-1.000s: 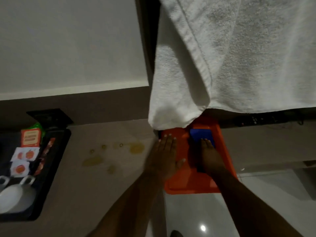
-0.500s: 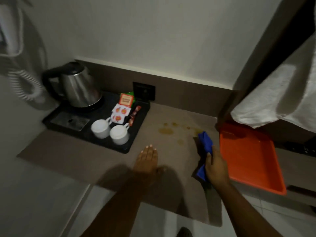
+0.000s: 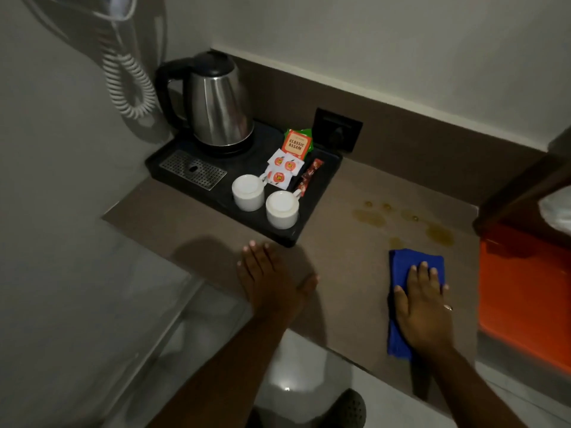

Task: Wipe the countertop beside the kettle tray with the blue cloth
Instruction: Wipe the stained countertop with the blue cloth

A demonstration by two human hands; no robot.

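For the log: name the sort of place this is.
Probably a hotel room: a kettle on a tray with two cups and tea sachets, and a wall hairdryer's coiled cord.

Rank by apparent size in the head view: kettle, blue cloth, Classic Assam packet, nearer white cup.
1. kettle
2. blue cloth, partly hidden under the right hand
3. nearer white cup
4. Classic Assam packet

The cloth (image 3: 414, 267) is solid blue; the countertop (image 3: 340, 257) is taupe with yellowish-brown stains (image 3: 438, 234) at its two o'clock. The kettle tray (image 3: 321, 193) is black, its cups (image 3: 248, 193) white.
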